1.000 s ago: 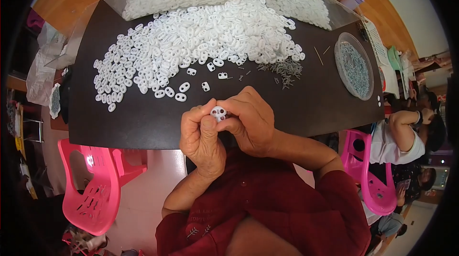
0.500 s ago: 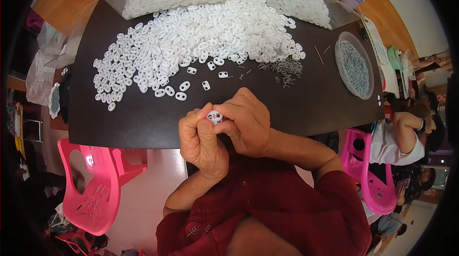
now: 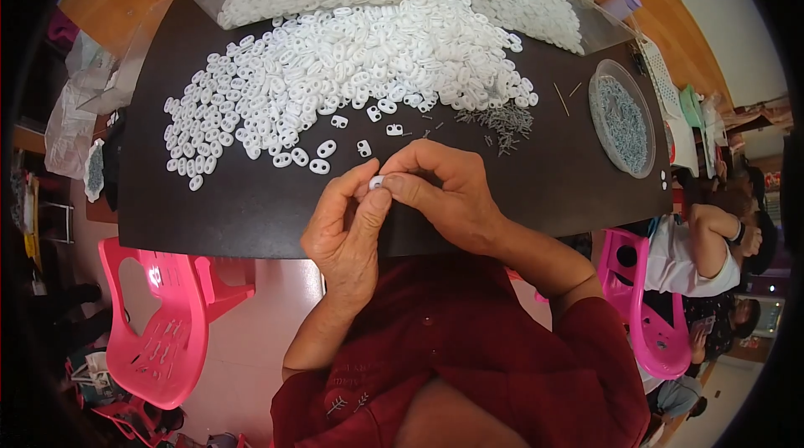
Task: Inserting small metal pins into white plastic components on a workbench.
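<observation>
Close to the table's near edge, my left hand and my right hand meet, thumbs and index fingers pinched on one small white plastic piece. Fingertips cover most of this piece; one dark hole shows in it. Beyond my hands spreads a large heap of white oval two-hole plastic pieces. A few loose oval pieces and smaller squarish white pieces lie between the heap and my hands. To the right, small grey pins or screws form a little pile.
Two clear bins, one at the back left and one at the back right, hold more white pieces. A round clear tub of grey pins stands at right, near two thin sticks. Pink chairs flank me; people sit at far right.
Both hands have moved slightly up and away from my body. The white piece has turned between the fingers, so its holed face shows less now.
</observation>
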### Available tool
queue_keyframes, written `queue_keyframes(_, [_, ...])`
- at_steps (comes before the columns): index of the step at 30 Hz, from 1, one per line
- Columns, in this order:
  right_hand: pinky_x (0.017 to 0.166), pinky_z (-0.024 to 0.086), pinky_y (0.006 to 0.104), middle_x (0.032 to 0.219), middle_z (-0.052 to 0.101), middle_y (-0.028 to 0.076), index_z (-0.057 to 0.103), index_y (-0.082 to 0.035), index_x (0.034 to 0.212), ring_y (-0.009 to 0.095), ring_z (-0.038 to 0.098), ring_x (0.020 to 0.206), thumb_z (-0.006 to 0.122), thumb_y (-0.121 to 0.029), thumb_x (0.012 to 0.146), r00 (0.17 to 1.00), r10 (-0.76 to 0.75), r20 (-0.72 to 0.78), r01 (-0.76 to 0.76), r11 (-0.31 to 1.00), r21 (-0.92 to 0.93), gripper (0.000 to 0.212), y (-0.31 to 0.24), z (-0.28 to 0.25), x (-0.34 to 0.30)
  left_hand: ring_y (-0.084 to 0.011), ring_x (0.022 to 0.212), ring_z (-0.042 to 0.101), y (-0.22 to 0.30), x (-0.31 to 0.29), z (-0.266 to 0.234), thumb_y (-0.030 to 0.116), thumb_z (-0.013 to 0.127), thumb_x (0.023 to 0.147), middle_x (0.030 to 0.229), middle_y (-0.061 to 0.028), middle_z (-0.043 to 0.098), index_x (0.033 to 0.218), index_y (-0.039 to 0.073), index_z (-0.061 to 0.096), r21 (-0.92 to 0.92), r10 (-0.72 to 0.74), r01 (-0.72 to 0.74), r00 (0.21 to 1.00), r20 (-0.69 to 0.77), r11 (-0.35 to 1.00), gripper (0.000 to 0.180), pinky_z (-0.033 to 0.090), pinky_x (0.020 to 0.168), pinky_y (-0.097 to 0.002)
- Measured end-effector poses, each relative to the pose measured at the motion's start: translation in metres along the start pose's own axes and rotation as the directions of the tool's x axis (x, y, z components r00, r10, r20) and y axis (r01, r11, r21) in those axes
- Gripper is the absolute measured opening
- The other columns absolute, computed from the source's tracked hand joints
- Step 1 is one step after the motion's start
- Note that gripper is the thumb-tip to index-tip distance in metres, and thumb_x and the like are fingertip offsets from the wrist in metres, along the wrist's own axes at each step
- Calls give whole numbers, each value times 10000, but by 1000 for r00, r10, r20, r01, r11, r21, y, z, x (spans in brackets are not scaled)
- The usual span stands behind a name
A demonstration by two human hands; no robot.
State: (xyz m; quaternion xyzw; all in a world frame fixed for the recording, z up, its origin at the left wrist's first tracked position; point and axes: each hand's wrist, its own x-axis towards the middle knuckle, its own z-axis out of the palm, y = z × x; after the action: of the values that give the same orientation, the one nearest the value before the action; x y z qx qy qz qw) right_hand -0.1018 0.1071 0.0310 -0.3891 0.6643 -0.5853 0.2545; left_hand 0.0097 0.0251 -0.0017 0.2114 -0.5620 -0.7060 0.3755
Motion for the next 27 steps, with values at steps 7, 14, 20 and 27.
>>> queue_keyframes(7, [616,438,225,772,616,6,627,13,879,45,523,689,624,-86,845,981,193,-17,-191,977,94,105,-7,-4,1,-75,719,525,-4,0,0,11,671,814,802,-21,589,1076,-19,623,133,89,-91,996,22,987,268,448,672,-198])
queue_keyframes(14, [554,406,208,688,590,0,629,3,841,32,490,631,637,-131,858,984,82,157,-56,985,-164,135,-14,-17,12,-72,690,535,2,6,-3,12,679,808,769,-24,608,1098,-13,608,168,89,-102,992,85,981,300,454,646,-197])
queue_keyframes(20, [527,396,202,685,585,-6,626,8,823,30,490,621,614,-112,875,996,53,-78,-48,997,65,131,3,2,1,-71,652,530,-1,7,6,4,665,821,761,-38,611,1169,-24,542,-66,16,-15,1000,25,998,370,448,609,-195])
queue_keyframes(27, [526,397,201,688,589,-1,620,11,798,28,486,614,611,-100,874,989,92,-112,-60,964,258,134,2,10,3,-73,646,534,-3,6,8,3,662,823,767,-48,618,1153,-36,535,-126,-6,0,999,-46,992,355,455,608,-199])
